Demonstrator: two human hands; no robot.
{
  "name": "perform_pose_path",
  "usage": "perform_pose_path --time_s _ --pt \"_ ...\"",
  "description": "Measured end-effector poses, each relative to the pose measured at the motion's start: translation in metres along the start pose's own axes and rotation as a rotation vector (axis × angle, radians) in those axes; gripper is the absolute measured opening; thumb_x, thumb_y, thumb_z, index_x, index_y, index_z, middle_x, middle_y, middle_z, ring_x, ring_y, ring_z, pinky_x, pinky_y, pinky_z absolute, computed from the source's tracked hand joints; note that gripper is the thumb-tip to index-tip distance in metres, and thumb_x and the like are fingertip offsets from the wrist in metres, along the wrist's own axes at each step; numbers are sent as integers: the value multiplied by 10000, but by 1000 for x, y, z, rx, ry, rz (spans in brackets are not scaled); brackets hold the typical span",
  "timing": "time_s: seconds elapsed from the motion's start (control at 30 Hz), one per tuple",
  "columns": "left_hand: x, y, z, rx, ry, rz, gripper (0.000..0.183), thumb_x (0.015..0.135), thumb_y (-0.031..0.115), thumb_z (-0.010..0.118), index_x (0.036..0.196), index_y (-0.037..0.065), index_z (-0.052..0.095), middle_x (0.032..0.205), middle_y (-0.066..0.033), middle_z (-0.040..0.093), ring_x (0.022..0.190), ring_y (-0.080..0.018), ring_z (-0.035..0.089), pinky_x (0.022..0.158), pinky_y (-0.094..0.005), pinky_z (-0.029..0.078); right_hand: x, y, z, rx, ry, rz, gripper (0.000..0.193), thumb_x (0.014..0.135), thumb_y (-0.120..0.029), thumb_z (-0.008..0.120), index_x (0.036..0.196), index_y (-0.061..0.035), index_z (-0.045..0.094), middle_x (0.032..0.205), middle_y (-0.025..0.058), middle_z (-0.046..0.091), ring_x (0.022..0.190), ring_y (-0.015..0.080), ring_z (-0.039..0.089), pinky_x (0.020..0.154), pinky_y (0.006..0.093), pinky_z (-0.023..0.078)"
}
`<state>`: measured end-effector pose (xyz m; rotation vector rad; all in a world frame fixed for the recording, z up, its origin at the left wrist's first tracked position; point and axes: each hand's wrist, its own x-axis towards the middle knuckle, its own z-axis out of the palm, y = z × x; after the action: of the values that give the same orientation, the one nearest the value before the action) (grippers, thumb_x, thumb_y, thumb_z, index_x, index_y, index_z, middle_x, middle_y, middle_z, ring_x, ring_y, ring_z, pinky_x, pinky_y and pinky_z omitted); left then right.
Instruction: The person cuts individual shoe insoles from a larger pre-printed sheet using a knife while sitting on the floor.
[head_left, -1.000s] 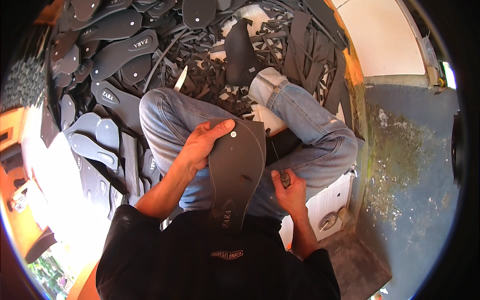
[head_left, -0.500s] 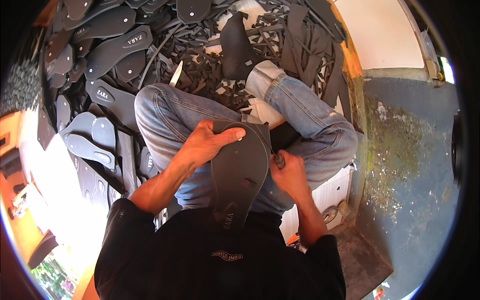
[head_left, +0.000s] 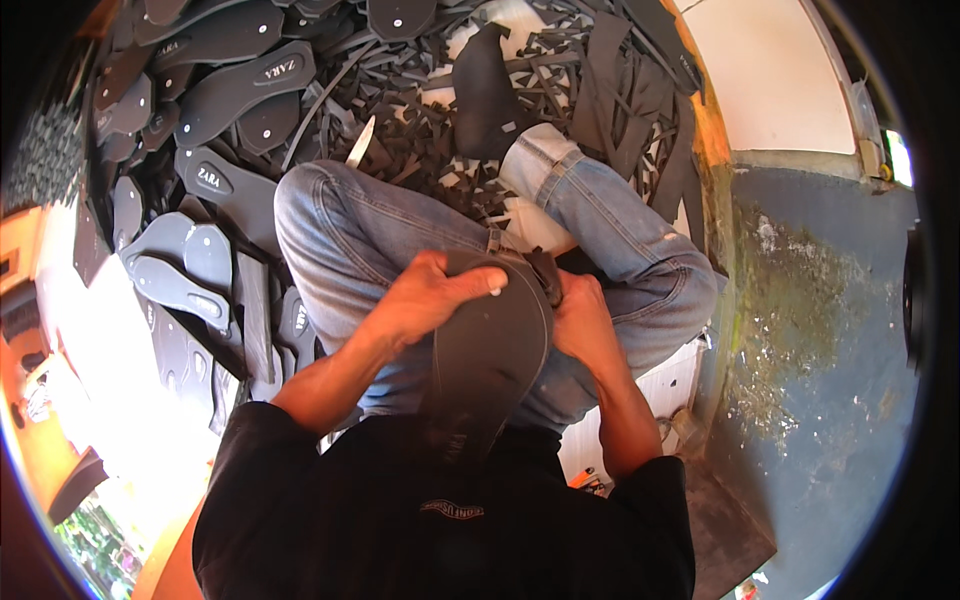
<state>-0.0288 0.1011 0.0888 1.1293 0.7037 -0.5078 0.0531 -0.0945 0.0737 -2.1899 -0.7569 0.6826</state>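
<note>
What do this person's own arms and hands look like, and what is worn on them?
Both arms are bare from the elbows down, with black sleeves pushed up to about the elbow, part of a black top with a small emblem on the chest. The left hand and right hand are bare: no gloves. No watch, ring or bracelet shows. Blue jeans cover the legs.

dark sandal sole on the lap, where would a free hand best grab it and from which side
Probably the narrow heel end of the dark sandal sole, nearest the person's chest, coming from below. The sole lies lengthwise along the lap: the left hand covers the wide toe end from the left, and the right hand works the right edge there. Only the heel end shows bare.
</note>
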Motion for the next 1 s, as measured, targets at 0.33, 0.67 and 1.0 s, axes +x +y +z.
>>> perform_pose_path --time_s 0.33,0.67,1.0 --pt "33 -14 -13 -284 -155 152 480 901 442 553 989 -27 604 802 -46 642 740 -98 592 639 -241 489 27 -20 -23 560 98 216 266 881 -263 626 726 -48 599 612 -46 507 557 39 442 508 214 354" --pt "42 -34 63 -684 -35 582 218 859 186 634 1007 33 582 772 -69 613 548 -130 554 440 -256 448 1 -39 7 885 530 172 196 890 -194 629 781 -54 546 602 -36 534 472 18 393 437 186 285" --pt "25 -44 68 -840 79 404 191 893 222 609 933 38 577 708 -66 600 515 -127 551 429 -232 442 -66 8 11 -83 413 387 397 856 -291 642 620 -16 481 502 175 502 451 373 511 452 420 388"
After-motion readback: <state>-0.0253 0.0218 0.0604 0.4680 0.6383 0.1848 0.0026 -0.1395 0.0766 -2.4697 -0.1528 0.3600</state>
